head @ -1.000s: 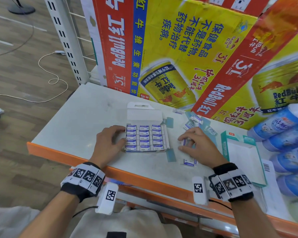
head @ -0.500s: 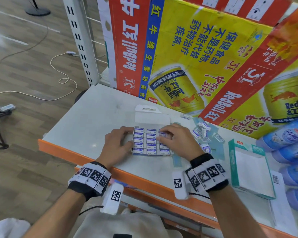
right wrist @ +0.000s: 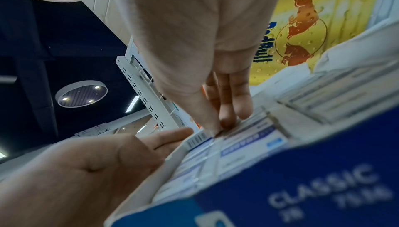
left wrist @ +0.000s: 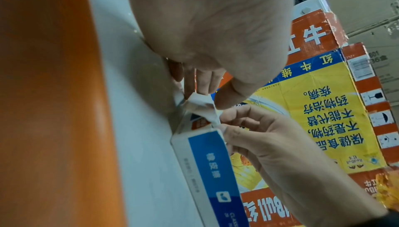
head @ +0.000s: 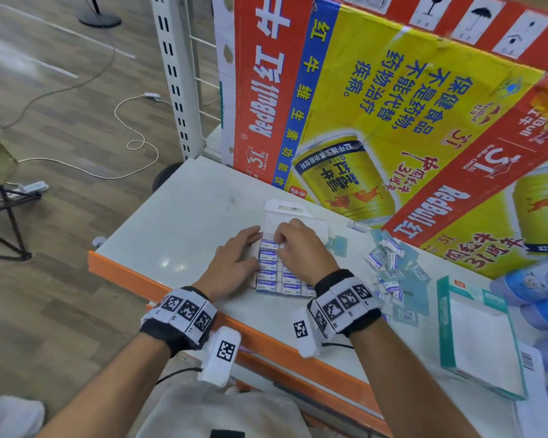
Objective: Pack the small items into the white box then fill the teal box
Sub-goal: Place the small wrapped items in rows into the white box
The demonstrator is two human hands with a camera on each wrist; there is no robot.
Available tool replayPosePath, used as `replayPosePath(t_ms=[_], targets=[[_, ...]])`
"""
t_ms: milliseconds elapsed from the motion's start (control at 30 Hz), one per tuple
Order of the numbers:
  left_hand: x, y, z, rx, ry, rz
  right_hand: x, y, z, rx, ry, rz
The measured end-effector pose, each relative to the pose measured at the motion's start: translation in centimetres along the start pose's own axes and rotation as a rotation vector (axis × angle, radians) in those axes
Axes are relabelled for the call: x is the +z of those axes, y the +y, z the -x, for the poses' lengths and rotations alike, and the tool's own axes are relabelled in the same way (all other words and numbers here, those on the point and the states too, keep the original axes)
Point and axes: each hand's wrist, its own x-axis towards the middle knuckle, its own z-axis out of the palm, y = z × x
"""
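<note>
The white box (head: 318, 227) lies open on the shelf, rows of blue-and-white erasers (head: 268, 273) packed inside. My left hand (head: 254, 245) is at its left side and holds the side flap (left wrist: 200, 101) between thumb and fingers. My right hand (head: 277, 243) reaches over the box and pinches one eraser (right wrist: 197, 139) at the far left corner. A pile of loose erasers (head: 388, 259) lies to the right of the box. The teal box (head: 475, 339) lies flat at the right, near the shelf's front edge.
A large Red Bull carton (head: 377, 115) stands along the back of the white shelf (head: 178, 235), which has an orange front edge (head: 130, 273). Blue bottles (head: 532, 286) lie at the far right. Small teal cards (head: 405, 314) are scattered among the loose erasers.
My right hand has left the loose pile and moved left over the box to its far left corner with an eraser. My left hand stays at the box's left side.
</note>
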Motion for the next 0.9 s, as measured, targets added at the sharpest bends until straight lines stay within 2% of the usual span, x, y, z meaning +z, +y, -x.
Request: replayPosePath(t_ms=[233,333,433,567,700,900], targets=[[0.1,-0.3,-0.4,-0.001,0.054,0.034,-0.4,1.0,0.5,-0.031,0.016,-0.114],[0.2,-0.4,-0.4,0.018,0.066,0.039,-1.8,2.6,1.4,0.0,0.103,-0.198],[0.3,-0.5,-0.3,0.038,0.07,0.05,-3.7,5.8,2.9,0.111,0.226,-0.158],[0.5,-0.4,-0.3,0.064,0.082,0.047,-5.5,10.7,5.8,0.382,0.279,-0.003],[0.6,-0.4,-0.1,0.067,0.094,0.04,-5.5,12.8,7.8,0.527,0.223,0.065],[0.8,0.0,0.0,0.076,0.1,0.026,-4.7,12.5,7.5,0.527,0.122,0.188]])
